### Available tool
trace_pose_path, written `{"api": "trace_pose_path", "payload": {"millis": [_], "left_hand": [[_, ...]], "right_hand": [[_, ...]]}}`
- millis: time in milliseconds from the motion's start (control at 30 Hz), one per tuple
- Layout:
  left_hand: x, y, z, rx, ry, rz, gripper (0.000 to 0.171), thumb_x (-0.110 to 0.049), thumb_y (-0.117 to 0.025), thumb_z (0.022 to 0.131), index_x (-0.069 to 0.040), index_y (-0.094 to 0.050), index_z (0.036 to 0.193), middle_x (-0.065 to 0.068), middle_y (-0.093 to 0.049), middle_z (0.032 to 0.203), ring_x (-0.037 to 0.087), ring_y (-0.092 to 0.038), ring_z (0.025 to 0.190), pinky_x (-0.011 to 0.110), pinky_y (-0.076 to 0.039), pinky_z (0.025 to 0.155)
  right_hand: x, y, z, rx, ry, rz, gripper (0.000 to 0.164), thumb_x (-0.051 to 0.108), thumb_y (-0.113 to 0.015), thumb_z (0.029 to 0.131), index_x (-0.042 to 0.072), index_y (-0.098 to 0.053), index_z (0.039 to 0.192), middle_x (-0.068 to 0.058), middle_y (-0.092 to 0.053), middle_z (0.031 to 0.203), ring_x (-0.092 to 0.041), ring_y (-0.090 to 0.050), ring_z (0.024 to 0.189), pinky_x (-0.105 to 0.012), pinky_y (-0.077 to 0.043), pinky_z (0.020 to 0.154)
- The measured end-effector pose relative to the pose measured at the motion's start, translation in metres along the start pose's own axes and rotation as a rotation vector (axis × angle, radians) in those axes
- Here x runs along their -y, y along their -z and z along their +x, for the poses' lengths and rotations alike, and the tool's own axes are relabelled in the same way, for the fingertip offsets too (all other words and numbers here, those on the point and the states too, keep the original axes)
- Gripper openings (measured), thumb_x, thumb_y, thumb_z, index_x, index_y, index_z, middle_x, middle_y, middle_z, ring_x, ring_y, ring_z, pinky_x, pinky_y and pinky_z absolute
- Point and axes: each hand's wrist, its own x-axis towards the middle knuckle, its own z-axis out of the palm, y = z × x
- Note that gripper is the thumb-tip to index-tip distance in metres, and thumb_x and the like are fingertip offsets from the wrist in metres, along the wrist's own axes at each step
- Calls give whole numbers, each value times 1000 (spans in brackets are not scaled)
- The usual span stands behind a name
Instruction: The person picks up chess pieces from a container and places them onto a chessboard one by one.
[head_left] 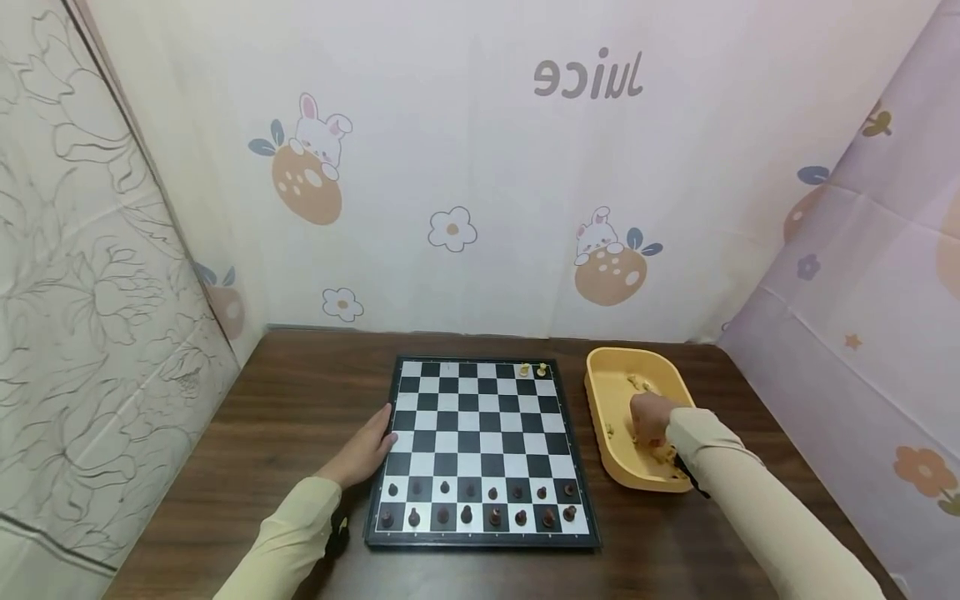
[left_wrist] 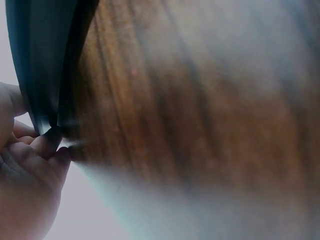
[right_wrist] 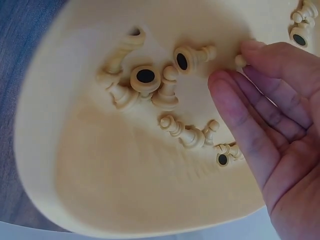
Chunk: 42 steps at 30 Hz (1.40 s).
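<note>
My left hand [head_left: 363, 448] holds the left edge of a black-and-white chessboard [head_left: 480, 423]; in the left wrist view the thumb and fingers [left_wrist: 52, 147] lie on either side of the dark rim. My right hand [right_wrist: 280, 115] is down inside a yellow tray [head_left: 603, 392]. Its thumb and forefinger stand slightly apart around a cream chess piece [right_wrist: 240, 61], of which only a small round tip shows. Other cream chess pieces [right_wrist: 187, 135] lie tipped over on the tray floor. Two cream pieces [head_left: 533, 370] stand in the board's far right corner.
Two rows of dark chess pieces [head_left: 467, 514] stand along the board's near side. Board and tray lie on a brown wooden table [head_left: 300, 375]. Printed cloth walls [head_left: 465, 150] close off the back and both sides.
</note>
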Motion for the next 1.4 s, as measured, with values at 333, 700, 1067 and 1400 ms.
{"api": "trace_pose_path", "payload": {"millis": [333, 700, 1067, 1400], "left_hand": [[-1, 1, 1, 8, 7, 4, 60, -9, -48, 99, 10, -16, 147, 29, -20, 152, 40, -20, 140, 53, -20, 112], [-4, 5, 5, 13, 18, 10, 60, -9, -47, 100, 9, -15, 148, 28, -19, 152, 40, -19, 140, 52, -19, 112], [-2, 4, 4, 15, 17, 12, 60, -9, -47, 100, 10, -16, 147, 28, -19, 152, 40, -20, 140, 52, -18, 112], [0, 4, 4, 20, 16, 10, 60, -9, -47, 100, 10, -16, 147, 28, -19, 152, 40, -19, 140, 52, -18, 112]], "right_hand": [[2, 6, -4, -71, 118, -31, 36, -14, -64, 62, 12, -52, 40, 11, -36, 36, -2, -28, 34, -18, -25, 38], [5, 27, -5, -43, 126, -50, 25, -13, -60, 66, 7, -65, 53, 2, -55, 44, -5, -44, 39, -19, -34, 41], [13, 48, -5, -45, 170, -24, 22, -10, -63, 74, 4, -69, 57, 1, -59, 47, -12, -56, 43, -22, -40, 43], [23, 62, 1, -70, 181, -39, 23, 0, -70, 80, 6, -67, 58, 0, -60, 48, -13, -56, 44, -25, -44, 48]]}}
